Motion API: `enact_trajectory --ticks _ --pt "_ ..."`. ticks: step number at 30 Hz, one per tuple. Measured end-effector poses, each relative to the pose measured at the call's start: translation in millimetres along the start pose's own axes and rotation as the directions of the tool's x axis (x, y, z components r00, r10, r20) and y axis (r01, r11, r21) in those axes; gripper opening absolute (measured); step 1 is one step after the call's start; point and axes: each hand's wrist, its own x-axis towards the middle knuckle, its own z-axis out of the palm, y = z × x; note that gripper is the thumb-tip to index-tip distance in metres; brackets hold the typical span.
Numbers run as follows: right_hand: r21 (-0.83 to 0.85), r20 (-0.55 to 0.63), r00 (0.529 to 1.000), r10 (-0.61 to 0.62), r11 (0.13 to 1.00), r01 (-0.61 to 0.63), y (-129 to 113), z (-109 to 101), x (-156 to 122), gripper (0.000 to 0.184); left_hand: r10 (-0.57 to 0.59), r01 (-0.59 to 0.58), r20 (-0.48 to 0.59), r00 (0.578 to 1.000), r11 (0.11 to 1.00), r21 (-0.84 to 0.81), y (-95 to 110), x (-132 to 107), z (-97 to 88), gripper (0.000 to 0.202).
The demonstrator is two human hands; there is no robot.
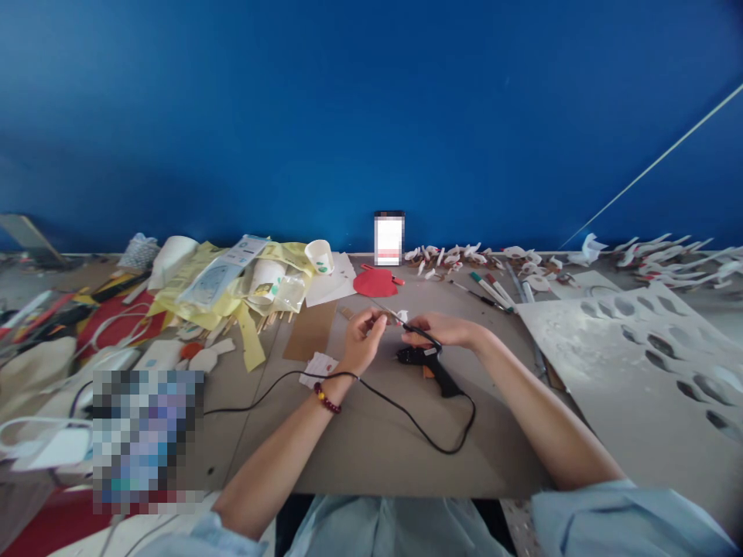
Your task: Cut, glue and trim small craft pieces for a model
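My right hand (444, 331) is closed around the black handles of what look like scissors (422, 334), whose thin metal blades point left. My left hand (364, 336) has its fingers pinched near the blade tips. Whatever lies between those fingers is too small to make out. A small white piece (402, 316) shows between the two hands, just beside the blades. Below my right hand a black glue gun (444, 375) lies on the table, its cord (406, 418) looping left under my left wrist. A small white card (319, 369) is beside that wrist.
Red paper (375, 282) and a phone (389, 238) stand ahead. Small white cut-outs (450, 255) line the wall. Markers (492, 290) lie right of them. A grey sheet with oval holes (615, 371) covers the right. Paper cups (319, 257), yellow packaging (200, 282) and brown card (310, 331) lie left.
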Motion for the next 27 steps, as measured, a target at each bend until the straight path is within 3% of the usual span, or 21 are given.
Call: enact_trajectory --ticks 10,20,27 --pt "-0.019 -0.054 0.998 0.038 0.999 -0.039 0.2 1.4 -0.1 0.048 0.036 -0.036 -0.009 0.999 0.999 0.016 5.4 0.4 0.3 0.026" --pt "-0.04 -0.085 0.995 0.052 0.998 -0.055 4.8 3.2 3.0 0.05 -0.032 0.032 -0.019 0.999 0.999 0.001 10.6 0.8 1.3 0.03" --pt "0.035 -0.128 0.991 0.026 0.999 -0.022 10.7 5.1 5.9 0.05 -0.041 0.041 -0.003 0.999 0.999 0.019 12.9 1.0 0.7 0.033"
